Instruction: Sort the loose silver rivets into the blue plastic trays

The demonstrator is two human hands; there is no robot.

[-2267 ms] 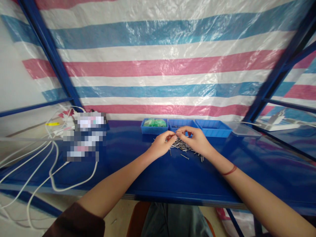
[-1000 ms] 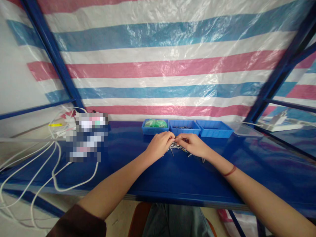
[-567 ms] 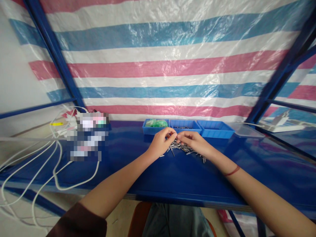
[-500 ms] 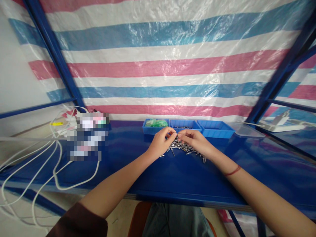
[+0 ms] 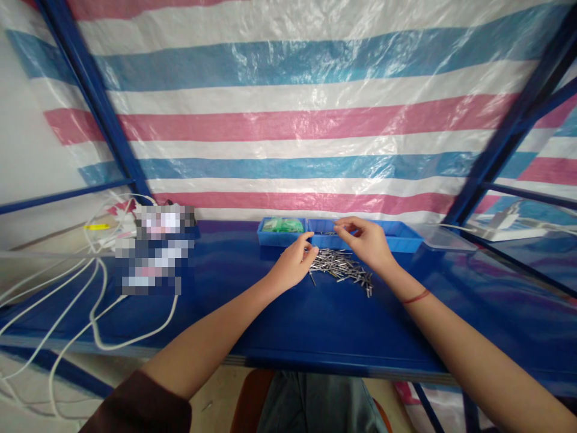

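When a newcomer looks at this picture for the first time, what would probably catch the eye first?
Probably the shiny striped sheet in red, white and blue, which fills the background. Next might come the loose pile of small metal pieces on the blue table, with the left hand at its left edge. Behind it, the bright green contents of the leftmost blue bin also stand out.

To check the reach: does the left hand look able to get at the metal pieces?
Probably yes: the left hand is at the left edge of the metal pieces, thumb and forefinger apart, with nothing visible in the way.
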